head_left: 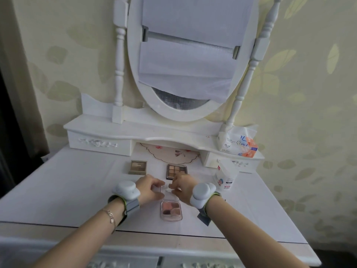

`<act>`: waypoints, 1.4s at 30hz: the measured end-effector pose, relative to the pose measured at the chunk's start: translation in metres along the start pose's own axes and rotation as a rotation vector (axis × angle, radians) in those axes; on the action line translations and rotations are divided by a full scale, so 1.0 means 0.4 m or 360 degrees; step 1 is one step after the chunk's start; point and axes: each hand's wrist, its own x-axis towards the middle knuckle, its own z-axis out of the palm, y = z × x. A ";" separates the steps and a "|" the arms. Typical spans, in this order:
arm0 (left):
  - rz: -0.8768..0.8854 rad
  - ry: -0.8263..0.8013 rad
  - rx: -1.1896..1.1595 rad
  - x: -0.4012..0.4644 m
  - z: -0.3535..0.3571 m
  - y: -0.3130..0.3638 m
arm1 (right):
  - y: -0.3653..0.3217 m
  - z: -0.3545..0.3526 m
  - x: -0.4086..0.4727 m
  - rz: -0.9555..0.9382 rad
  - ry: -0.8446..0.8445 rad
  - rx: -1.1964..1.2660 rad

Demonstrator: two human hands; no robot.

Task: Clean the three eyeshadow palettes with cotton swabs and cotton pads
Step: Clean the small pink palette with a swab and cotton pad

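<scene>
Head camera looks down at my dressing table (67,190). Nearest me lies an open pink eyeshadow palette (171,210). Just beyond it, my left hand (149,190) curls around its clear lid (157,188), while my right hand (182,187) pinches a cotton pad (167,190) against it. Farther back sit a brown palette (176,170), a closed tan palette (137,167), and a cotton pad bag (225,176) at right.
</scene>
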 end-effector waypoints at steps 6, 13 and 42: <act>0.0019 0.0058 -0.0058 0.009 0.011 -0.009 | 0.003 -0.009 -0.015 -0.0158 -0.0019 -0.0028; 0.0066 0.0078 -0.0029 0.015 0.011 -0.018 | -0.013 -0.010 0.012 -0.0065 -0.0072 -0.0100; 0.0021 0.0156 -0.0064 0.015 0.024 -0.022 | 0.045 -0.057 -0.002 -0.0191 -0.0358 -0.0219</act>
